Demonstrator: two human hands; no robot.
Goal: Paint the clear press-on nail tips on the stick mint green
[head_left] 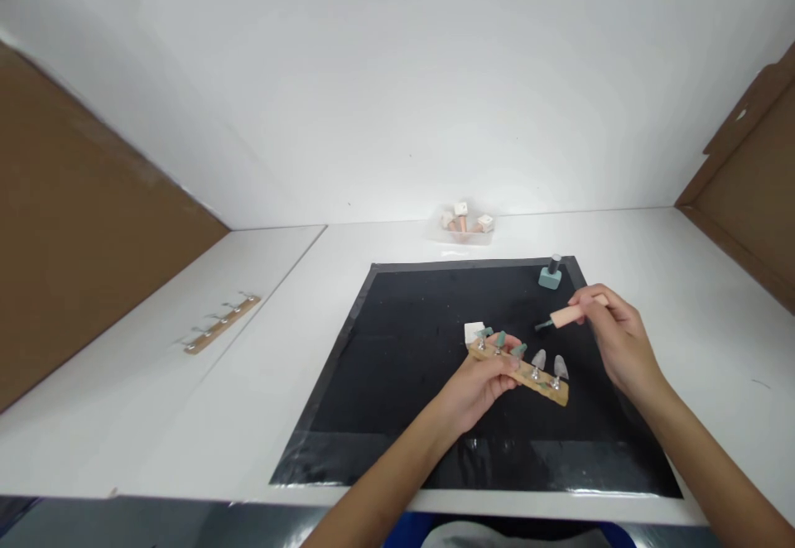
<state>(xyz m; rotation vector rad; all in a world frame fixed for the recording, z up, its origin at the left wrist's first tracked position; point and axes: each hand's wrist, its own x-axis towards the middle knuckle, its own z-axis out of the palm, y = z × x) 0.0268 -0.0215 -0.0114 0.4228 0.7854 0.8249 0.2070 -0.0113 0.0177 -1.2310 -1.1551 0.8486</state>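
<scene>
My left hand (475,391) grips a wooden nail-tip stand (527,374) over the black mat. Several nail tips stand on its metal holders: those on the left are green, while the two clear nail tips (560,366) at the right end look uncoated. Between the fingers of my right hand (618,337) is a nail polish brush (568,314) with a peach handle. Its dark, green-tinged bristles point left, above and apart from the clear tips. A green nail polish bottle (550,276) with a dark grey neck stands upright near the mat's far right corner.
A small white block (473,331) lies on the black mat (397,399) behind my left hand. Behind the mat, a clear plastic box (463,235) holds peach-handled pieces with white blocks. Another wooden stand (224,326) lies far left. Cardboard walls (87,225) flank the white table.
</scene>
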